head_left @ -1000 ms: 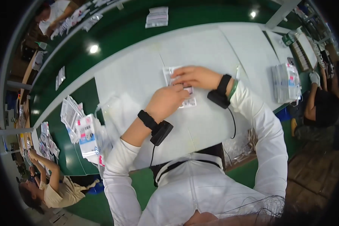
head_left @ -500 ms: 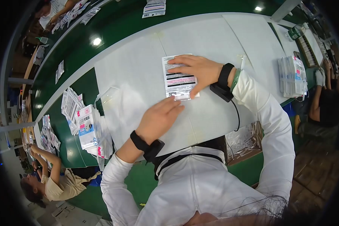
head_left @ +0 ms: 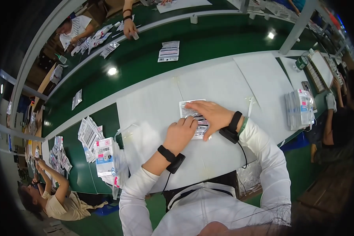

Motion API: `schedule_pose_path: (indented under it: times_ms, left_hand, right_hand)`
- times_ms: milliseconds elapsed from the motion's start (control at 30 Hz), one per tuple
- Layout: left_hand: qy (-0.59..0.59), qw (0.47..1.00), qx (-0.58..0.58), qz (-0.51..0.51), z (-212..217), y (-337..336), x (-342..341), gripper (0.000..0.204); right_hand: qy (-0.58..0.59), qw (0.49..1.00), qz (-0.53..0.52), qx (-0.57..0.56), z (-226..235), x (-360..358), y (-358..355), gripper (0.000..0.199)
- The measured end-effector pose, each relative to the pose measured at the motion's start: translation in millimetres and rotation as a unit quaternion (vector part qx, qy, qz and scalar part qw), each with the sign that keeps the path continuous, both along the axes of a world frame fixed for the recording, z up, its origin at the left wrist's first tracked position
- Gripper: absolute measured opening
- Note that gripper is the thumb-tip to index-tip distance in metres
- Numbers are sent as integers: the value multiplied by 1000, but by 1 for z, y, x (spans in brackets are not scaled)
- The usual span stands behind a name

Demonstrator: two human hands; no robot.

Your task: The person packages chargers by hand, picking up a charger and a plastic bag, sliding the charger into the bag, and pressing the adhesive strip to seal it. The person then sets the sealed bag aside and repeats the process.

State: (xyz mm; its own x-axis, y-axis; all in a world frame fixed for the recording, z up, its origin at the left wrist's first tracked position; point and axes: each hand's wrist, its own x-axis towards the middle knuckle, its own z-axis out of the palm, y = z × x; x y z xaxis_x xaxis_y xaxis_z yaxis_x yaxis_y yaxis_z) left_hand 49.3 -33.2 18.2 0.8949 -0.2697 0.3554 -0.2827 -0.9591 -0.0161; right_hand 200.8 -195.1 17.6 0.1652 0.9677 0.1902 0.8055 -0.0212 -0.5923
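White worktable [head_left: 157, 110] beside a green conveyor belt [head_left: 208, 43]. Head view: right hand [head_left: 210, 114] lies flat, fingers spread, on a flat printed packet [head_left: 192, 118]. Left hand [head_left: 180, 133], fingers curled, presses the packet's near edge. Packet stack [head_left: 299, 108] well right of right hand; loose packets [head_left: 100, 149] left of left hand.

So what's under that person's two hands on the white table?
A flat white packet with dark stripes lies on the white table, under the right hand and left hand. Its middle is covered.

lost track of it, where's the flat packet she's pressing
In the head view, the flat packet lies mid-table on the white mat, under the right hand and left hand.
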Motion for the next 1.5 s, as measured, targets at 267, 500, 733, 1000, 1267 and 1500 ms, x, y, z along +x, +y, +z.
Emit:
schedule_pose_path:
  times_ms: [267, 500, 733, 1000, 1267, 1500]
  left_hand:
    - [-12, 999, 33, 41, 19, -2, 25, 17]
    - [28, 986, -161, -7, -3, 23, 25, 21]
    - [54, 959, -275, -41, -19, 32, 11, 27]
    - [102, 934, -342, 2, -11, 33, 17, 26]
    - [90, 981, -169, -36, -9, 29, 11, 40]
    - [136, 961, -233, -51, -12, 25, 11, 49]
  right_hand:
    - [9, 999, -27, 20, 5, 15, 0, 103]
    - [12, 999, -32, 7, -11, 13, 1, 87]
    - [35, 999, -16, 22, -5, 0, -3, 71]
    - [16, 999, -27, 20, 6, 0, -3, 71]
    - [-6, 1000, -8, 25, 8, -4, -1, 73]
    - [-3, 998, -18, 65, -10, -5, -4, 76]
